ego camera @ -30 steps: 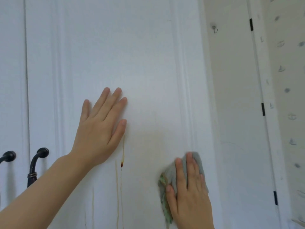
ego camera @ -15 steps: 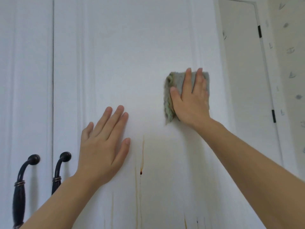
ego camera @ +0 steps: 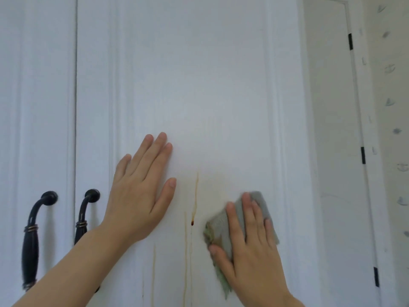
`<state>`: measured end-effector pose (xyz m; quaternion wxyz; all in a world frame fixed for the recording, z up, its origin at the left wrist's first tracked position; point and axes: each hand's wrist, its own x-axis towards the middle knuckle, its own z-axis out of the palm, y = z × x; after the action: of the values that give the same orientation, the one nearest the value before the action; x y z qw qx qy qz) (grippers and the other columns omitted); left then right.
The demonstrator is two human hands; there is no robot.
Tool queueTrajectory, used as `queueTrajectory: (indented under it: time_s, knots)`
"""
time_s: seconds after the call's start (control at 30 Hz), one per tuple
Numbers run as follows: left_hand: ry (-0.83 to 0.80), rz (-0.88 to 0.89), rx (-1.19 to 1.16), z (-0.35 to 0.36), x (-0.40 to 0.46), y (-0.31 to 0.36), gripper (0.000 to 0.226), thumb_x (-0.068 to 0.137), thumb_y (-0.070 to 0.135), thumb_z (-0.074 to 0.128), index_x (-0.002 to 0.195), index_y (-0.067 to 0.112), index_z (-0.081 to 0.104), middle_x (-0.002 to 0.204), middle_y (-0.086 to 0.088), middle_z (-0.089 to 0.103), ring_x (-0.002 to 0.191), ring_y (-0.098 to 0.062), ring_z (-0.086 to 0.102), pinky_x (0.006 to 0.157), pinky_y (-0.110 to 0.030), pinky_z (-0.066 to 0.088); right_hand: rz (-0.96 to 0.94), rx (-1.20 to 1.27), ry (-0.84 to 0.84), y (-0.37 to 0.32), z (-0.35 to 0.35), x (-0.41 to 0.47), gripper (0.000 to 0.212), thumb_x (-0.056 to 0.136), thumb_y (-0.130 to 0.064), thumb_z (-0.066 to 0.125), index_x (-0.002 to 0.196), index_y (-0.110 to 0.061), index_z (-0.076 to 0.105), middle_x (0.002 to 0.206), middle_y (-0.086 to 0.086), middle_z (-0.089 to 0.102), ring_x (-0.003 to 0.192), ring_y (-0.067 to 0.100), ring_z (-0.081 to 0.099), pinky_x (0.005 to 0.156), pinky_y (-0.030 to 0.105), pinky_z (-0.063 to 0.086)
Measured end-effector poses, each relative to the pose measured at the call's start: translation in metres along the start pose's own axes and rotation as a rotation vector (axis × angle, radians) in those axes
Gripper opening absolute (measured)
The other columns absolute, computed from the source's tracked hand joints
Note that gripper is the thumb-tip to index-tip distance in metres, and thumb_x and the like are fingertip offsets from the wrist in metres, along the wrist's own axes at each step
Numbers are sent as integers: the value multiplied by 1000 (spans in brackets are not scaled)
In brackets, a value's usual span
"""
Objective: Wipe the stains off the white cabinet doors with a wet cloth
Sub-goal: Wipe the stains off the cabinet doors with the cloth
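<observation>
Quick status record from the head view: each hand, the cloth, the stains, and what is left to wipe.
left hand: flat on the door, fingers straight, holding nothing
right hand: presses the cloth flat against the door
cloth: grey-green, right of the drips
stains: thin brown drips between the hands, one ending in a dark drop; more streaks lower down
left to wipe: the drips, not yet under the cloth
handles: two dark ones, far left

White room door and patterned wall at 3 o'clock

Door (ego camera: 332, 151) carries 3 black hinges (ego camera: 363, 155); wallpaper (ego camera: 394, 129) shows small grey-blue motifs.
</observation>
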<state>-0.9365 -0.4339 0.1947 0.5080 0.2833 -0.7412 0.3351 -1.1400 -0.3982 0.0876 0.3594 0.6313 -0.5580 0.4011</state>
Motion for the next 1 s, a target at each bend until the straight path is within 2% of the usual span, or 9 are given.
queueTrajectory:
  time_s: [0.1, 0.2, 0.37, 0.47, 0.6, 0.73, 0.83, 0.9, 1.0]
  knots:
    - [-6, -16, 18, -6, -7, -3, 57, 96, 42, 22, 145, 13, 26, 155, 0, 19, 143, -15, 10, 111, -37, 10, -5, -16, -15, 6, -8, 16, 71, 95, -63, 14, 152, -21, 5, 159, 5, -1, 146, 18, -1, 114, 34, 2]
    - [-4, -104, -4, -12, -9, -7, 59, 94, 43, 22, 146, 16, 24, 156, 2, 13, 144, -12, 3, 112, -41, 6, 30, 45, 90, 4, -34, 82, 72, 90, -67, 7, 147, -28, -13, 155, -3, -20, 141, 9, -20, 112, 30, -10]
    - [-16, -212, -18, -15, -12, -9, 64, 92, 48, 14, 148, 17, 18, 156, 5, 5, 142, -7, -4, 114, -37, -2, 141, 122, 75, -26, -69, 179, 73, 96, -56, 23, 149, -22, -13, 155, 4, -24, 142, 17, -21, 113, 40, -14]
    - [-6, -210, -20, -14, -12, -9, 65, 92, 49, 14, 147, 16, 20, 155, 5, 7, 142, -8, -1, 113, -34, -4, 50, 86, 100, -37, -58, 167, 73, 95, -57, 24, 150, -21, -8, 157, 4, -19, 143, 17, -18, 114, 41, -11]
    - [-4, -202, -18, -14, -13, -9, 65, 91, 48, 15, 147, 15, 23, 156, 1, 10, 143, -11, 3, 112, -34, -3, -175, 1, 151, -44, -20, 98, 73, 92, -58, 27, 150, -17, 13, 158, 10, 6, 145, 22, 2, 114, 41, 2]
    - [-52, -176, -35, -16, -19, -5, 65, 92, 47, 18, 147, 13, 22, 157, -1, 9, 143, -13, 2, 113, -39, 0, -397, -96, 11, -36, 21, 4, 71, 92, -58, 32, 150, -19, 19, 158, 7, 9, 144, 22, 14, 113, 44, 16]
    - [-83, -112, -3, -22, -29, -4, 62, 94, 43, 21, 145, 9, 27, 155, -5, 16, 143, -18, 8, 112, -44, 6, -517, -113, -73, -25, 24, -22, 68, 94, -60, 28, 149, -22, 21, 159, 2, 7, 143, 19, 16, 112, 40, 19]
    - [-87, -47, 55, -26, -34, -5, 58, 95, 38, 23, 143, 6, 32, 153, -8, 24, 141, -20, 14, 110, -47, 11, -532, -116, -48, -21, 15, -3, 66, 94, -59, 27, 148, -23, 24, 158, 0, 11, 142, 18, 20, 111, 39, 19]
    - [-41, -13, 55, -30, -36, -10, 49, 93, 20, 26, 138, 4, 40, 148, -11, 34, 138, -22, 21, 108, -49, 17, -387, -105, 68, -25, -8, 57, 68, 92, -57, 29, 147, -18, 26, 155, 5, 18, 140, 21, 21, 109, 41, 17]
